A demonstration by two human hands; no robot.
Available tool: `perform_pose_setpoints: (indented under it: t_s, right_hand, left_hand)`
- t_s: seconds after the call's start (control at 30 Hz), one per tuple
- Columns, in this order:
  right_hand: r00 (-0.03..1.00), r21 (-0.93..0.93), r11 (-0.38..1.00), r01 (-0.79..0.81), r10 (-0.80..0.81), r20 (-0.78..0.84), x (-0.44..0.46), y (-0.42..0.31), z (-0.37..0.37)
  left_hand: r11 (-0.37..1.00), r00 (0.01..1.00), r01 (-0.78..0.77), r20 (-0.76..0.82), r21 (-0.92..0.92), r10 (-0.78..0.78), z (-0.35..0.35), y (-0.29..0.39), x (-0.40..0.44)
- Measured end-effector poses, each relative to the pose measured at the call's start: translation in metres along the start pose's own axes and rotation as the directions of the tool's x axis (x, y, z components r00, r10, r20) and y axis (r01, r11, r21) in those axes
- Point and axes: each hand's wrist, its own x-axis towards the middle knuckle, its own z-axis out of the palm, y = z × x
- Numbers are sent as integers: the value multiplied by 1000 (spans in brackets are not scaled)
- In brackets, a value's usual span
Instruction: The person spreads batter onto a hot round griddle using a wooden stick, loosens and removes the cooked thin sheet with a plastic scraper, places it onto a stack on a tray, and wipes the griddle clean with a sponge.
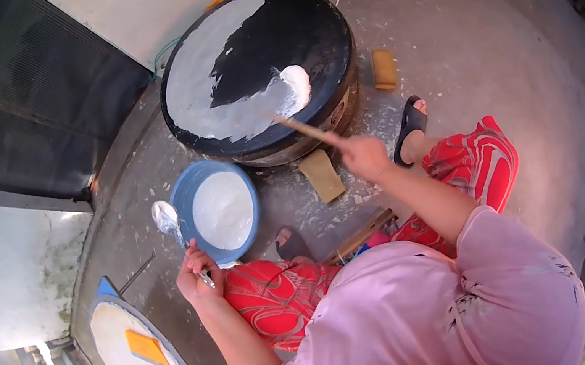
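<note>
My right hand (366, 158) is closed around a wooden stick (311, 131), whose far end reaches over the near edge of a large round black griddle (276, 38). A thin pale layer of batter (205, 96) covers the griddle's left and near parts. A thicker white mound (298, 85) lies on the near right; whether the stick's tip has a crosspiece is hard to see. My left hand (197, 270) grips the handle of a metal ladle (165, 215), its bowl coated white. The ladle is beside a blue tub (256, 205) of white batter (223, 208).
A round board with a white cover (114, 344) stands at lower left, bearing a yellow block (148, 349). A yellow-brown block (383, 69) lies right of the griddle, and a tan flat piece (321, 176) in front. My sandalled feet rest either side.
</note>
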Motion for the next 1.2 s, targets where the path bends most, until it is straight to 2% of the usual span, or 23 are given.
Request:
perform_pose_setpoints:
  t_s: [0.03, 0.17, 0.23, 0.27, 0.3, 0.33, 0.37, 0.43, 0.57, 0.6, 0.63, 0.67, 0.7, 0.73, 0.77, 0.83, 0.9, 1.03, 1.07, 1.1, 1.13, 1.17, 1.2]
  right_hand:
    - [997, -115, 993, -38, 29, -76, 8, 14, -9]
    - [987, -173, 977, -123, 103, -121, 39, 43, -39]
    - [967, 172, 965, -199, 222, -126, 44, 35, -37]
    - [966, 172, 965, -200, 223, -129, 37, 35, -36]
    - [996, 88, 996, 4, 5, -94, 23, 32, -34]
    - [977, 13, 977, 212, -211, -41, 18, 34, -32]
    - [977, 14, 978, 208, -208, -42, 20, 46, -36]
    - [992, -73, 996, 54, -62, -109, 32, 78, -51]
    - [988, -174, 984, -40, 14, -153, 76, 97, -67]
    - [984, 61, 986, -154, 159, -84, 82, 92, -61]
    - [960, 281, 921, -271, 279, 14, 89, 92, -59]
    - [960, 282, 920, -273, 281, 12, 80, 91, -58]
    - [999, 156, 988, -6, -2, 53, 59, 89, -55]
    - [952, 43, 960, 275, -279, 129, 48, 92, -55]
    - [952, 44, 961, 273, -276, 133, 47, 107, -59]
    - [973, -163, 961, 224, -211, 94, 48, 149, -73]
    - [983, -187, 971, 150, -167, -82, 82, 181, -88]
    - [979, -338, 938, 78, -136, -153, 153, 159, -83]
    - [997, -127, 991, -44, 36, -64, 157, 144, -82]
    - [981, 77, 979, -190, 185, 60, 158, 134, -82]
    - [982, 78, 979, -186, 182, 59, 150, 138, -85]
    - [990, -43, 993, 113, -109, 90, 139, 152, -91]
    - [911, -149, 902, 405, -383, 155, 133, 171, -95]
  left_hand:
    - [1000, 1000, -2, -2, 2, 2, 1, 0, -1]
    - [999, 999, -28, -25, 35, 29, 2, -2, 0]
    - [998, 998, -50, -34, 43, 51, 3, -1, 0]
    - [998, 998, -48, -32, 44, 50, 3, 0, 1]
    - [997, 998, -53, -38, 48, 55, 2, 2, 2]
    - [997, 997, -58, -44, 52, 60, 3, 0, 4]
    - [996, 995, -68, -65, 51, 71, 6, -2, 3]
    - [998, 996, -53, -64, 37, 55, 5, -2, 6]
    - [995, 992, -73, -98, 61, 79, 8, -5, 10]
    - [995, 992, -71, -97, 65, 77, 10, -7, 10]
    - [994, 989, -86, -113, 74, 94, 12, -11, 10]
    - [991, 985, -102, -128, 83, 112, 15, -13, 11]
    - [991, 985, -100, -130, 84, 111, 16, -15, 11]
    - [991, 984, -100, -138, 85, 111, 17, -16, 13]
    - [991, 982, -100, -149, 87, 112, 17, -17, 13]
    - [994, 984, -82, -149, 78, 93, 18, -17, 14]
    - [995, 987, -65, -145, 70, 75, 19, -18, 16]
    - [990, 972, -113, -195, 90, 128, 19, -19, 27]
    - [988, 969, -120, -204, 92, 137, 19, -19, 30]
    - [988, 970, -125, -198, 90, 140, 21, -21, 30]
    - [988, 962, -125, -232, 92, 143, 24, -24, 29]
    - [988, 953, -125, -264, 92, 145, 26, -26, 29]
    - [988, 954, -128, -263, 87, 147, 24, -24, 30]
